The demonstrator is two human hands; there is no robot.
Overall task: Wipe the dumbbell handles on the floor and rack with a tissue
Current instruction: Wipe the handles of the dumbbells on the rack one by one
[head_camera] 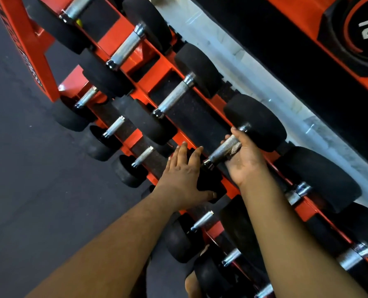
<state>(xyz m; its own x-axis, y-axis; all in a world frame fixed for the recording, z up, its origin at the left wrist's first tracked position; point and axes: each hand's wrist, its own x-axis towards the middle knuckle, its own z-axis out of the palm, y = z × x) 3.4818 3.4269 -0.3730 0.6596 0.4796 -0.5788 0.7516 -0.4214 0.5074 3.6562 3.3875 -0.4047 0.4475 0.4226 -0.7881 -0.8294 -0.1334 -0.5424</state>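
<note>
An orange rack [123, 39] holds rows of black dumbbells with knurled metal handles. My right hand [246, 160] is curled under and around one upper-tier dumbbell handle [221, 150], pressing a crumpled tissue [235, 148] against it. My left hand [184, 175] grips the near black head [209, 181] of that same dumbbell, fingers spread over its top and thumb beneath. Its far head [256, 121] rests on the rack.
More dumbbell handles [174, 96] lie to the upper left and lower right along the rack. A lower tier holds smaller dumbbells [114, 126]. Dark rubber floor [28, 168] spreads to the left. A white wall strip [264, 82] and a weight plate [365, 33] sit behind.
</note>
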